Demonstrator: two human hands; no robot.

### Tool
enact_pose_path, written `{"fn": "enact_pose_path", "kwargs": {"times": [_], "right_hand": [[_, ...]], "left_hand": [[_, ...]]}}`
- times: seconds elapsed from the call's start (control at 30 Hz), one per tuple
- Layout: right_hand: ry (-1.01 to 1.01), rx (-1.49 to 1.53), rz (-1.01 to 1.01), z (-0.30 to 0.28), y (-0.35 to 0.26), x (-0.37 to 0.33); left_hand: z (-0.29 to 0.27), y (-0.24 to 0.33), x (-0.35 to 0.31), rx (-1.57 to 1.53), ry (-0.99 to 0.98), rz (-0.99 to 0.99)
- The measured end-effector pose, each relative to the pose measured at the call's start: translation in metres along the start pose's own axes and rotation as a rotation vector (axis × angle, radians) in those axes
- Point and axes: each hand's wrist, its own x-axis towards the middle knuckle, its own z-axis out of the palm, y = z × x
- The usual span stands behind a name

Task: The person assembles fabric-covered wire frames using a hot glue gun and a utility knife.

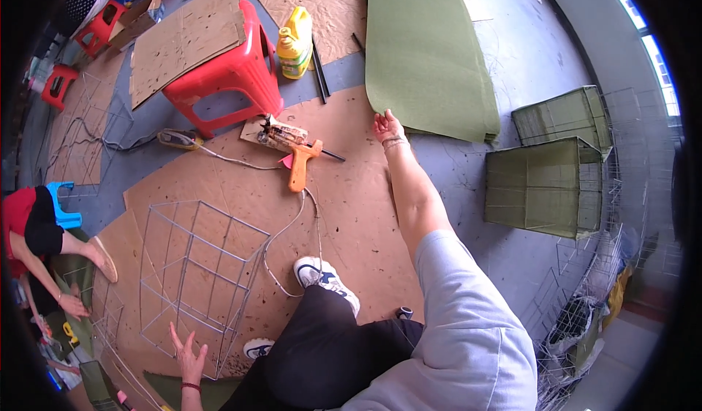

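Observation:
My right hand (389, 129) reaches forward, its fingers closed on the near corner of a large green felt sheet (431, 53). Low on the left, my left hand (189, 358) has its fingers spread and holds nothing. It is beside the lower edge of a box-shaped wire frame (191, 254), which stands on brown cardboard; whether it touches the wires I cannot tell. Between my hands and the red stool lies an orange glue gun (301, 165), its nozzle end by a small stained board (272, 134). A pale cord trails from it toward my shoe.
A red stool (227, 93) carries cardboard; a yellow jug (295, 44) and black rods (321, 73) are beside it. Green-covered wire boxes (545, 186) and bare wire frames stand at the right. At the left, a person's hand (73, 306) rests near green material. A power strip (180, 139) lies left.

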Motion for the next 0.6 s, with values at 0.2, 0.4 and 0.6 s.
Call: {"fn": "enact_pose_path", "kwargs": {"times": [0.2, 0.4, 0.6], "right_hand": [[-0.053, -0.048, -0.124, -0.036, -0.056, -0.023], [-0.147, 0.132, -0.447, -0.022, -0.153, -0.096], [-0.233, 0.050, -0.760, 0.138, -0.307, -0.201]], "left_hand": [[0.000, -0.007, 0.002, 0.059, 0.030, 0.011], [-0.013, -0.009, -0.016, 0.020, 0.002, -0.072], [-0.006, -0.011, -0.005, -0.002, 0.041, -0.097]]}}
